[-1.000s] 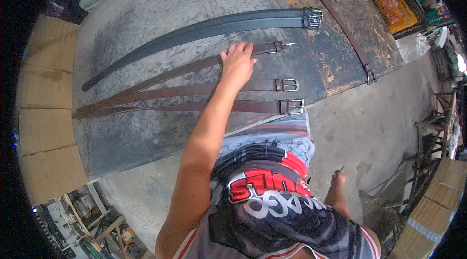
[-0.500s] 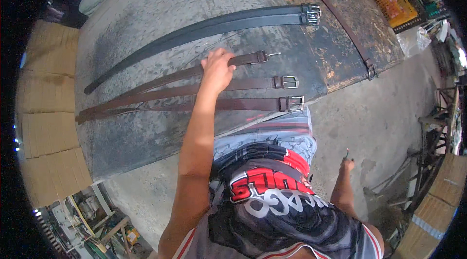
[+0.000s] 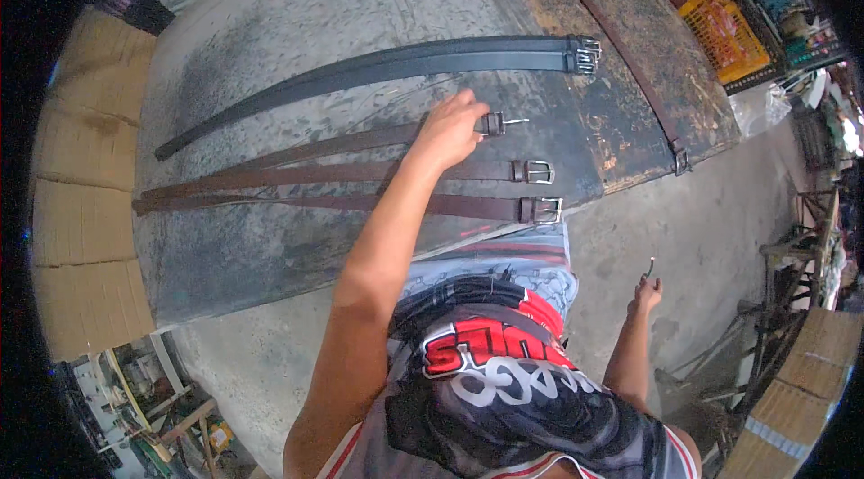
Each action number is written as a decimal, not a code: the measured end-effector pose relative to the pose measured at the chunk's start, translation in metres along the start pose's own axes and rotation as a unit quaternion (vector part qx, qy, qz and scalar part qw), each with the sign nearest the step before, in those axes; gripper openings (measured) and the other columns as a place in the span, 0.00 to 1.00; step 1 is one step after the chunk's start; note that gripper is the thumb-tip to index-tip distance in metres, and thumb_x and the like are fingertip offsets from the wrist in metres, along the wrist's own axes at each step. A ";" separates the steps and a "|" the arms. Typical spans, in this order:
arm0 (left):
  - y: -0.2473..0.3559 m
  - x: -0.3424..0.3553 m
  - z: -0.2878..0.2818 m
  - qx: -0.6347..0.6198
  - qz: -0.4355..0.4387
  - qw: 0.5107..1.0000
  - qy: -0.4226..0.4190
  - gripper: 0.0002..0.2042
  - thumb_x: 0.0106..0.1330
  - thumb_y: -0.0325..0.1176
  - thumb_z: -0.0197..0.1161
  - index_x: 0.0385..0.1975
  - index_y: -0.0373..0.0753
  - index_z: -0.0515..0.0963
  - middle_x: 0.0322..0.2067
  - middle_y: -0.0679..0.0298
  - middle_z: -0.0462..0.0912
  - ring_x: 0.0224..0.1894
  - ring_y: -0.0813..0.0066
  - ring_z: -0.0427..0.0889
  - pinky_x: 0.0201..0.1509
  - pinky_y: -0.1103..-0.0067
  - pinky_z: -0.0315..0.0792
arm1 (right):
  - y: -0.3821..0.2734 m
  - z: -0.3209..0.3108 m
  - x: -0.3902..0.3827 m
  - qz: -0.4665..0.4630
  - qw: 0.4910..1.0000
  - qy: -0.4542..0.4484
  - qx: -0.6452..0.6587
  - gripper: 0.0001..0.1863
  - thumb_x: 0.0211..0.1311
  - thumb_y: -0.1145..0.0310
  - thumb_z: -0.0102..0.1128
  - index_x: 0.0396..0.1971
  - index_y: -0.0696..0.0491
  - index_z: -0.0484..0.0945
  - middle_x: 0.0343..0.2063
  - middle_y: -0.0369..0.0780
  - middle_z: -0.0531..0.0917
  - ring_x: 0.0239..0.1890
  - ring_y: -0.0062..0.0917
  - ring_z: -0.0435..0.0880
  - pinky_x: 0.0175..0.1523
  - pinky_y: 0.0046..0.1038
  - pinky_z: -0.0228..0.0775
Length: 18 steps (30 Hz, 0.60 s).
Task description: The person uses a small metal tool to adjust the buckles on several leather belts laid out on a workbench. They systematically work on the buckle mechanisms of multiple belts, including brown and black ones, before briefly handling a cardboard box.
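My left hand [image 3: 453, 125] has its fingers curled over the uppermost of three brown leather belts [image 3: 351, 144], close to its buckle [image 3: 507, 125], which is seen edge-on. Below it lie the middle brown belt [image 3: 477, 170] and the lowest brown belt [image 3: 459, 205], their square metal buckles pointing right. The three tails converge at the left. Above my left hand, black belts [image 3: 450, 56] lie side by side with their buckles at the right. My right hand [image 3: 646, 293], low at the right and away from the table, holds a thin greenish stick-like thing [image 3: 652, 268] with a pale tip.
The dark worktable [image 3: 243, 272] has a worn brown board [image 3: 621, 110] at its right, where another brown belt [image 3: 612, 25] lies lengthwise. Cardboard [image 3: 90, 218] borders the left side. An orange crate [image 3: 724, 34] stands at the far right. Wooden frames [image 3: 801, 254] stand beyond the concrete floor.
My left hand has slid right along the uppermost brown belt toward its buckle. My right hand has risen slightly with the thin thing. The whole view has shifted a little.
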<state>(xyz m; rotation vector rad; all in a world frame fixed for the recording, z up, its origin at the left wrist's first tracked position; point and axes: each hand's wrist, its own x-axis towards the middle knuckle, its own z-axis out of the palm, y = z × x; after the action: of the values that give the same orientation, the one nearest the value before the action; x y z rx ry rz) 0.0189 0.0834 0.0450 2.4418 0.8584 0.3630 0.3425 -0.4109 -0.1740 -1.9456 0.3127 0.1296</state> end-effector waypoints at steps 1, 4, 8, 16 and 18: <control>0.000 -0.002 -0.002 -0.031 0.013 0.999 0.018 0.18 0.52 0.28 0.68 0.45 0.37 0.79 0.44 0.57 0.74 0.54 0.56 0.72 0.57 0.64 0.66 | -0.031 0.006 -0.018 0.020 0.999 0.006 0.035 0.23 0.58 0.78 0.62 0.54 0.61 0.71 0.31 0.34 0.76 0.28 0.18 0.72 0.31 0.22 0.64; 0.005 -0.010 -0.017 -0.059 0.060 0.995 0.053 0.18 0.52 0.26 0.68 0.45 0.37 0.78 0.44 0.56 0.75 0.52 0.54 0.73 0.56 0.68 0.68 | -0.091 0.026 -0.034 -0.022 0.988 -0.077 0.133 0.24 0.61 0.76 0.61 0.56 0.60 0.68 0.33 0.35 0.76 0.33 0.18 0.74 0.36 0.22 0.67; 0.013 -0.008 -0.025 -0.130 0.100 0.985 0.045 0.20 0.54 0.26 0.66 0.49 0.37 0.75 0.46 0.57 0.76 0.53 0.56 0.73 0.59 0.66 0.66 | -0.202 0.085 -0.103 -0.086 0.932 -0.199 0.291 0.15 0.65 0.72 0.58 0.49 0.58 0.69 0.43 0.41 0.79 0.42 0.25 0.80 0.48 0.28 0.74; 0.032 -0.013 -0.013 -0.269 0.073 0.959 -0.046 0.25 0.56 0.19 0.62 0.56 0.42 0.70 0.51 0.58 0.78 0.56 0.64 0.76 0.60 0.72 0.68 | -0.290 0.244 -0.247 0.183 0.737 -0.592 0.271 0.09 0.70 0.67 0.49 0.42 0.56 0.67 0.42 0.45 0.77 0.42 0.35 0.81 0.43 0.38 0.78; 0.031 -0.016 -0.011 -0.212 0.079 0.972 -0.057 0.25 0.56 0.21 0.63 0.56 0.43 0.72 0.52 0.57 0.76 0.57 0.60 0.74 0.60 0.70 0.67 | -0.284 0.269 -0.254 0.184 0.732 -0.608 0.246 0.07 0.68 0.66 0.52 0.38 0.53 0.71 0.32 0.40 0.75 0.32 0.29 0.77 0.34 0.34 0.73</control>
<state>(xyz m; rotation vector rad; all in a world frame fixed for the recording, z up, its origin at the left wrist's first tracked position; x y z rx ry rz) 0.0176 0.0573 0.0699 2.1092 0.4779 0.4117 0.1922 -0.0214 0.0345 -0.9192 -0.1649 1.3686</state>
